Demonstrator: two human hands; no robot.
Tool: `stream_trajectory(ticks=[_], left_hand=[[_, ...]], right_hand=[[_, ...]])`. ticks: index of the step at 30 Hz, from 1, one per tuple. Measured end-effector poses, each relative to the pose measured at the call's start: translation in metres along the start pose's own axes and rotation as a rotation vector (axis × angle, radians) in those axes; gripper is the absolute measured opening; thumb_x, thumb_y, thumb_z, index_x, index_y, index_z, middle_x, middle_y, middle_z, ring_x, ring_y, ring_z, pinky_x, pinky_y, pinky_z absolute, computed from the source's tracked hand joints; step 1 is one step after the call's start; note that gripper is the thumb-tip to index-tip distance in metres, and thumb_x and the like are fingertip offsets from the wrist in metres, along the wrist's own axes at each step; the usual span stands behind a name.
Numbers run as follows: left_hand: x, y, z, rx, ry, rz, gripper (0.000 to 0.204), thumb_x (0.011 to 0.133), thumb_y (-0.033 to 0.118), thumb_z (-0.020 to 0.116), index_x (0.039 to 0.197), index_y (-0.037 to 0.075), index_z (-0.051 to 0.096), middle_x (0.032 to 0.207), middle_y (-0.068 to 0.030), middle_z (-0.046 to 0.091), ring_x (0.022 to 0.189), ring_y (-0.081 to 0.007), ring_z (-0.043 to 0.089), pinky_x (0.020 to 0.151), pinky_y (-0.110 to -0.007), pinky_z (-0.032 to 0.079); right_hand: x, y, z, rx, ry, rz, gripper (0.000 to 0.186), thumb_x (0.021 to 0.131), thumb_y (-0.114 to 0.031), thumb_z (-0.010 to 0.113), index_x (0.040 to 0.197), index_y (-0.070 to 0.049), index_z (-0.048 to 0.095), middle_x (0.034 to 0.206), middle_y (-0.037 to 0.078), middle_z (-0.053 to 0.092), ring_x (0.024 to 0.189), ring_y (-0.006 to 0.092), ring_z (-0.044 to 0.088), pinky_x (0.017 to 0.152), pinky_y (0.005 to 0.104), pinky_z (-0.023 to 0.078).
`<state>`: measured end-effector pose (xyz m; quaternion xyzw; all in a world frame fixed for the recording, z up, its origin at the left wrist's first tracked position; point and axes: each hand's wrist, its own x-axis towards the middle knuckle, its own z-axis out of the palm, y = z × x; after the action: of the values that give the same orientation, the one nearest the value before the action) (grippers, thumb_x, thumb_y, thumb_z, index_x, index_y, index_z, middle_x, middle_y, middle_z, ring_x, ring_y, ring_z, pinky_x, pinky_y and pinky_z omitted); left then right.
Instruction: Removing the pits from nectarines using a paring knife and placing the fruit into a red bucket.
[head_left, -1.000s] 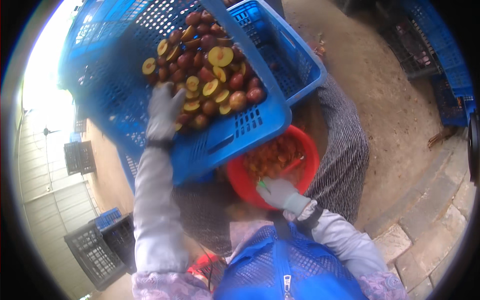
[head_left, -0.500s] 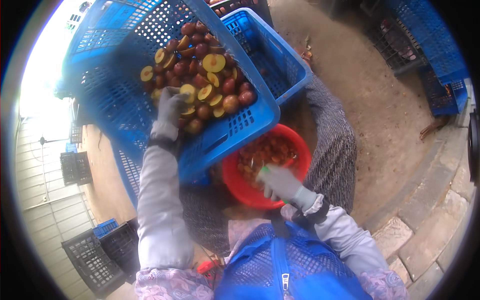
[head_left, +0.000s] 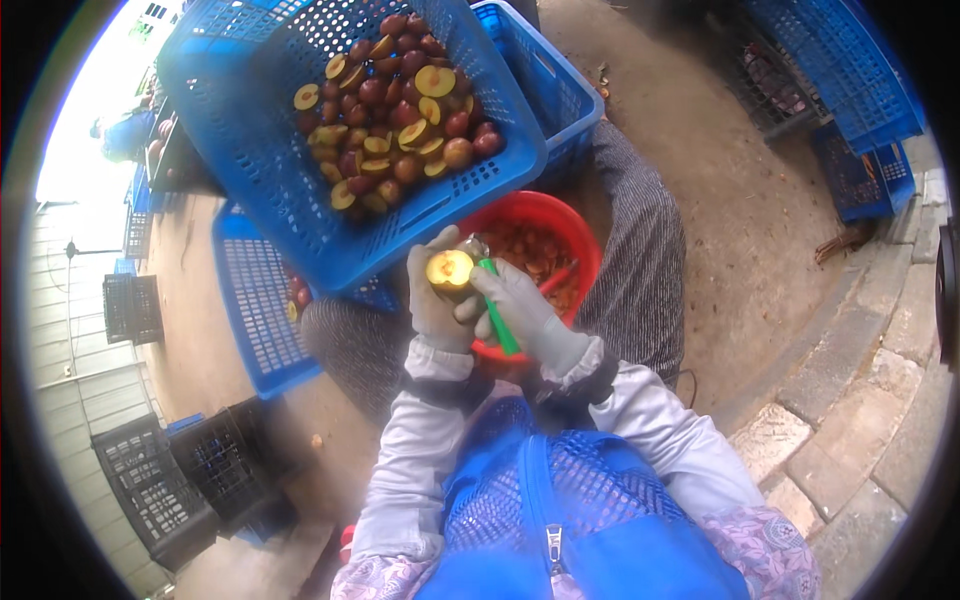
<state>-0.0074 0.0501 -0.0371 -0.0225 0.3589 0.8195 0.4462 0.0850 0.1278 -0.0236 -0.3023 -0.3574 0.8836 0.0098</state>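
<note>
My gloved left hand [head_left: 436,312] grips a halved plum [head_left: 449,267], its yellow cut face upward. My gloved right hand [head_left: 526,314] is closed on a green-handled tool [head_left: 505,333], whose small metal head is at the plum's right side. Both hands are over the front of a red basin [head_left: 580,250] with small brownish fruit pieces inside. Just beyond them, a tilted blue crate [head_left: 235,125] holds many red plums, several cut to yellow flesh.
Another blue crate [head_left: 575,100] lies behind the tilted one, and one [head_left: 255,355] with plums at my left. Black crates [head_left: 140,480] stand lower left, stacked crates [head_left: 830,60] upper right. A curved brick edge [head_left: 830,450] runs along the right.
My left hand has left the plum crate and come down to the middle with a halved plum. My right hand has risen slightly to meet it with the tool.
</note>
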Motion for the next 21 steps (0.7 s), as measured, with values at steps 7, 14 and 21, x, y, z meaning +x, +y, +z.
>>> stream_trajectory(ticks=[7,14,21], left_hand=[[-0.015,-0.003,0.000,0.156,0.032,0.041,0.038,0.092,0.032,0.037,0.097,-0.003,0.053,0.090,-0.0160,0.057,0.083,-0.0260,0.055,0.078,-0.036,0.044],[-0.024,-0.020,-0.003,0.400,0.167,0.140,0.035,0.092,0.029,0.037,0.092,-0.001,0.054,0.088,-0.0131,0.059,0.077,-0.0214,0.057,0.072,-0.032,0.047],[-0.019,-0.028,0.012,0.699,0.287,0.327,0.039,0.093,0.029,0.037,0.077,-0.001,0.057,0.069,-0.0116,0.060,0.058,-0.0175,0.057,0.056,-0.026,0.048]], right_hand=[[-0.028,0.008,-0.019,-0.481,-0.085,-0.136,0.027,0.091,-0.030,0.042,0.089,-0.004,0.047,0.053,0.005,0.054,0.040,0.0106,0.049,0.038,0.0240,0.039],[-0.042,-0.002,-0.004,-0.414,-0.037,0.107,0.025,0.092,-0.028,0.043,0.095,-0.005,0.051,0.063,0.000,0.051,0.047,0.0065,0.048,0.043,0.0196,0.038],[-0.035,0.029,-0.010,-0.385,-0.029,0.056,0.024,0.092,-0.030,0.041,0.094,-0.007,0.050,0.055,0.001,0.049,0.039,0.0079,0.045,0.036,0.0210,0.036]])
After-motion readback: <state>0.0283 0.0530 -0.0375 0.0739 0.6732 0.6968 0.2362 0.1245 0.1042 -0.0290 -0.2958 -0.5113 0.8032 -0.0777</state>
